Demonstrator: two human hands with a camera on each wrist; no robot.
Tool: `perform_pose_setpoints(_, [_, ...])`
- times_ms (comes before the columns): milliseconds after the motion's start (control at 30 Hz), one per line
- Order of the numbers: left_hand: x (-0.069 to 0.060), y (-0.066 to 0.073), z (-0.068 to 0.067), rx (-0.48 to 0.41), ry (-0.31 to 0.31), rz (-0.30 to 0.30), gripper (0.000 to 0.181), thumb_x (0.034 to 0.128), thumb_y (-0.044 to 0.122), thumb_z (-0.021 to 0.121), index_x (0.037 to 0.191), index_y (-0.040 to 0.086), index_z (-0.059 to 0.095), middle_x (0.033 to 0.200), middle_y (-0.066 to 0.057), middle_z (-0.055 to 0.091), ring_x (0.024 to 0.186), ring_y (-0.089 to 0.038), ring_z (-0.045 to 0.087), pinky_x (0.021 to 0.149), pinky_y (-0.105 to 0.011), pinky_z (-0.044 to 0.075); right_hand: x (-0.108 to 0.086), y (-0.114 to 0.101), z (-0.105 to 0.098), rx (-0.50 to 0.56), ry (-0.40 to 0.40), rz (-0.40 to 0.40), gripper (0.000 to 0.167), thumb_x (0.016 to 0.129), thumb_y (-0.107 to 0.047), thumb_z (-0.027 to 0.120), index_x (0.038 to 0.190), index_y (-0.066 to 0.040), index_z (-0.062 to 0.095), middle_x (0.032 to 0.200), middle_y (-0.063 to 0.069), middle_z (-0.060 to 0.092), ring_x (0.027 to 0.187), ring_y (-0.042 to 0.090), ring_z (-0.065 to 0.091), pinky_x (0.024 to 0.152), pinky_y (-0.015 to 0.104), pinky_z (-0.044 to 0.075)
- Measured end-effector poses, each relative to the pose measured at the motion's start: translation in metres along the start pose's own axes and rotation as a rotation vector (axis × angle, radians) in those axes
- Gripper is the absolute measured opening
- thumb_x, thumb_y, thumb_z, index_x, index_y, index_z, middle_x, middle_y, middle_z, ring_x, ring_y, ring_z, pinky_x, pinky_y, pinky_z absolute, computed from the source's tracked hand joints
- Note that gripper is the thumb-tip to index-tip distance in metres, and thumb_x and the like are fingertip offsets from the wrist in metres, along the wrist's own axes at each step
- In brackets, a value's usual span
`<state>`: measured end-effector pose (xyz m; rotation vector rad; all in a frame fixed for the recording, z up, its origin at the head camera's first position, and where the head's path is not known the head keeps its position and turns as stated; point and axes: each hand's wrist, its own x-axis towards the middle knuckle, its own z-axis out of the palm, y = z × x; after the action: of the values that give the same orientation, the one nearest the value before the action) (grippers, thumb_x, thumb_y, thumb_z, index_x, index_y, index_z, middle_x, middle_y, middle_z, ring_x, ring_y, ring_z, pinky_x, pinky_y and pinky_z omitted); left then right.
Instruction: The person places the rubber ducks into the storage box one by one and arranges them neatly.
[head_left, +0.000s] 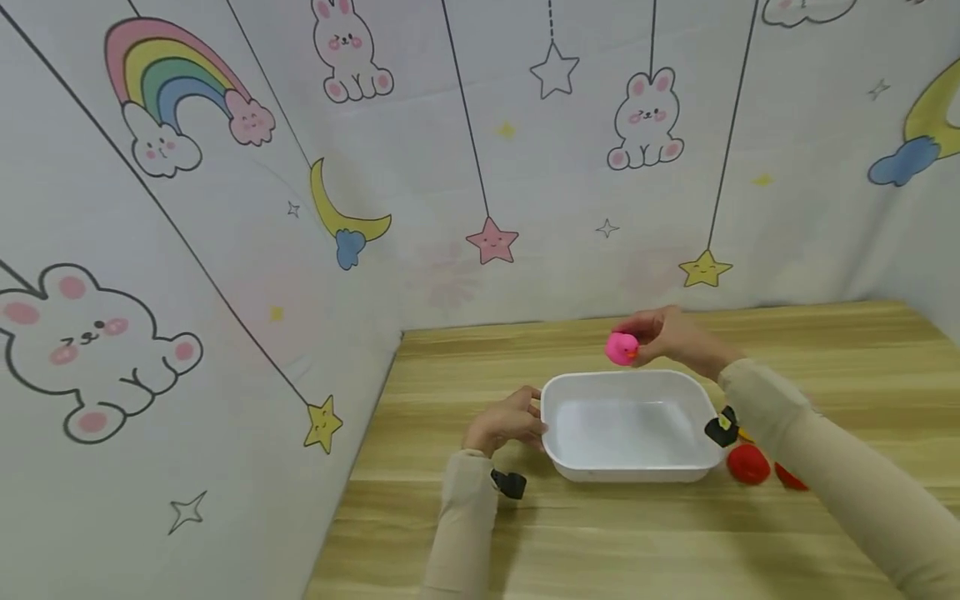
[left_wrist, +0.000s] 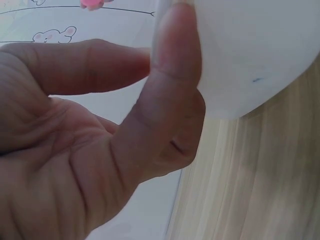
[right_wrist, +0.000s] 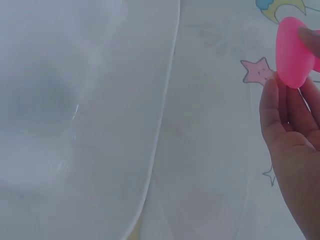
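A pink rubber duck [head_left: 622,348] is pinched in my right hand [head_left: 678,340], above the back rim of a white plastic basin [head_left: 633,476]. In the right wrist view the duck [right_wrist: 292,52] sits between the thumb and fingers, partly cut off by the frame's edge. My left hand [head_left: 510,421] grips the basin's left end; the left wrist view has its thumb and a finger on either side of the wall [left_wrist: 235,60]. The basin stands upright on the wooden table, its inside glossy. Whether it holds water I cannot tell.
Two red objects [head_left: 747,464] lie on the table right of the basin, one partly behind my right sleeve [head_left: 840,467]. Something yellow [head_left: 745,434] peeks out there too. A printed cloth wall [head_left: 570,275] rises behind the wooden table [head_left: 600,542] and along its left side.
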<state>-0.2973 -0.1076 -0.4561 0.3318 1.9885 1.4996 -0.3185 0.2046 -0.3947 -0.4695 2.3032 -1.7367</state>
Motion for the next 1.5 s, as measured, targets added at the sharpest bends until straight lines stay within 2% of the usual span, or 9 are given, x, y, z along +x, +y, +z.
perform_pose_setpoints(167, [0.001, -0.001, 0.0, -0.011, 0.013, 0.003, 0.056, 0.0835, -0.016, 0.06, 0.134, -0.006, 0.038, 0.099, -0.018, 0.058, 0.069, -0.023, 0.064, 0.073, -0.044, 0.065, 0.011, 0.004, 0.016, -0.053, -0.097, 0.033, 0.054, 0.079, -0.002, 0.079, 0.13, 0.002, 0.061, 0.121, 0.014, 0.066, 0.109, 0.03, 0.06, 0.09, 0.036, 0.058])
perform_pose_setpoints(400, [0.002, -0.001, 0.001, -0.014, 0.009, 0.005, 0.056, 0.0828, -0.016, 0.058, 0.134, -0.008, 0.036, 0.099, -0.02, 0.059, 0.067, -0.023, 0.063, 0.077, -0.049, 0.064, 0.025, 0.01, 0.038, -0.112, -0.17, 0.025, 0.051, 0.079, -0.003, 0.08, 0.127, 0.002, 0.063, 0.121, 0.015, 0.065, 0.112, 0.034, 0.058, 0.09, 0.039, 0.059])
perform_pose_setpoints(533, [0.001, -0.002, 0.002, -0.022, 0.01, 0.008, 0.057, 0.0821, -0.016, 0.057, 0.135, -0.009, 0.035, 0.101, -0.025, 0.061, 0.064, -0.022, 0.062, 0.074, -0.047, 0.064, 0.032, 0.01, 0.048, -0.16, -0.208, -0.005, 0.047, 0.079, -0.004, 0.08, 0.124, -0.002, 0.066, 0.118, 0.012, 0.067, 0.109, 0.032, 0.06, 0.089, 0.038, 0.06])
perform_pose_setpoints(633, [0.0, -0.002, 0.003, -0.027, 0.008, 0.01, 0.057, 0.0813, -0.016, 0.057, 0.134, -0.009, 0.036, 0.102, -0.029, 0.062, 0.063, -0.022, 0.062, 0.073, -0.045, 0.064, 0.036, 0.011, 0.056, -0.239, -0.262, -0.049, 0.04, 0.079, -0.005, 0.081, 0.117, -0.004, 0.07, 0.112, 0.008, 0.069, 0.104, 0.029, 0.062, 0.086, 0.036, 0.061])
perform_pose_setpoints(800, [-0.001, -0.001, 0.004, -0.018, -0.001, 0.017, 0.056, 0.0804, -0.016, 0.058, 0.132, -0.009, 0.037, 0.1, -0.032, 0.063, 0.059, -0.021, 0.062, 0.076, -0.051, 0.063, 0.038, 0.019, 0.066, -0.353, -0.335, -0.121, 0.028, 0.078, 0.0, 0.08, 0.104, -0.006, 0.074, 0.101, 0.003, 0.07, 0.095, 0.024, 0.063, 0.081, 0.031, 0.06])
perform_pose_setpoints(1033, [0.0, 0.0, 0.002, -0.004, 0.005, 0.019, 0.053, 0.0812, -0.016, 0.057, 0.13, -0.006, 0.039, 0.094, -0.026, 0.064, 0.059, -0.02, 0.062, 0.081, -0.056, 0.061, 0.043, 0.023, 0.077, -0.416, -0.324, -0.137, 0.024, 0.078, -0.001, 0.082, 0.096, -0.011, 0.072, 0.094, 0.0, 0.068, 0.089, 0.022, 0.06, 0.075, 0.029, 0.06])
perform_pose_setpoints(1133, [-0.001, 0.001, 0.002, -0.001, 0.002, 0.023, 0.053, 0.0816, -0.015, 0.057, 0.131, -0.007, 0.039, 0.099, -0.031, 0.064, 0.06, -0.02, 0.062, 0.081, -0.056, 0.061, 0.043, 0.024, 0.083, -0.489, -0.329, -0.138, 0.023, 0.077, -0.002, 0.083, 0.094, -0.013, 0.072, 0.09, -0.003, 0.067, 0.085, 0.02, 0.058, 0.071, 0.028, 0.058])
perform_pose_setpoints(1367, [-0.002, 0.003, 0.001, -0.013, 0.019, 0.025, 0.05, 0.082, -0.015, 0.057, 0.128, -0.006, 0.039, 0.103, -0.033, 0.064, 0.063, -0.022, 0.064, 0.08, -0.054, 0.062, 0.047, 0.031, 0.093, -0.734, -0.329, -0.234, 0.025, 0.074, 0.002, 0.082, 0.085, -0.016, 0.068, 0.077, -0.009, 0.06, 0.074, 0.014, 0.052, 0.063, 0.024, 0.049])
perform_pose_setpoints(1500, [-0.002, 0.001, 0.002, -0.02, 0.009, 0.023, 0.051, 0.0818, -0.017, 0.056, 0.129, -0.007, 0.038, 0.104, -0.035, 0.063, 0.06, -0.02, 0.062, 0.082, -0.056, 0.06, 0.045, 0.034, 0.1, -0.85, -0.32, -0.232, 0.028, 0.073, 0.003, 0.082, 0.083, -0.017, 0.064, 0.072, -0.008, 0.054, 0.07, 0.014, 0.047, 0.061, 0.025, 0.042])
